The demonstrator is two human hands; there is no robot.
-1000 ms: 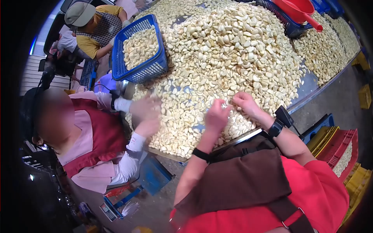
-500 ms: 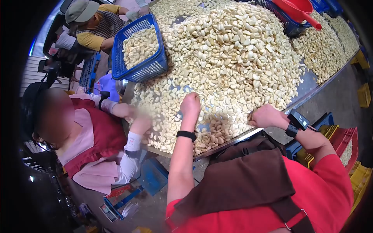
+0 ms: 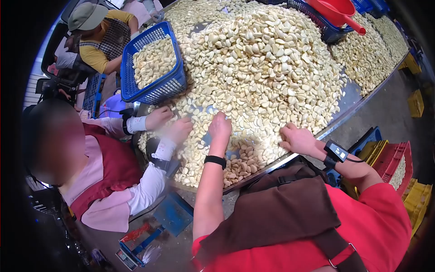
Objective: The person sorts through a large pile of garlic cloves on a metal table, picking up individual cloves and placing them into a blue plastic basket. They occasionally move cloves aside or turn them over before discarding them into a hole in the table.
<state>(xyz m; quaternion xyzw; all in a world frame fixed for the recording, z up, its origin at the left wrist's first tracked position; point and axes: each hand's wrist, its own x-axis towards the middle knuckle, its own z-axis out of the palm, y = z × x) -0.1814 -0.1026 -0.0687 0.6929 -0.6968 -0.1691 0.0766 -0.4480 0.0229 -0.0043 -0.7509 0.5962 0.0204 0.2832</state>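
Observation:
A large heap of pale, flat, bean-like kernels (image 3: 263, 63) covers the metal table. My left hand (image 3: 220, 127) rests low over the thinner layer at the heap's foot, fingers curled in and closed; whatever is in them is hidden. To the right, my right hand (image 3: 299, 139) touches the kernels near the table's front edge, thumb and fingers apart, nothing visible held. Between my hands and the edge lies a small patch of browner kernels (image 3: 244, 162).
A blue basket (image 3: 154, 93) of kernels stands on the table at the left. Beside me a co-worker's hands (image 3: 179, 130) are over the kernels. A red scoop (image 3: 335, 9) lies on a dark blue basket at the back. Crates (image 3: 394, 158) stand at my right.
My right hand has shifted slightly left and its fingers have spread. My left hand stays nearly in place. The co-worker's hands have moved up and right over the kernels. The view has shifted slightly.

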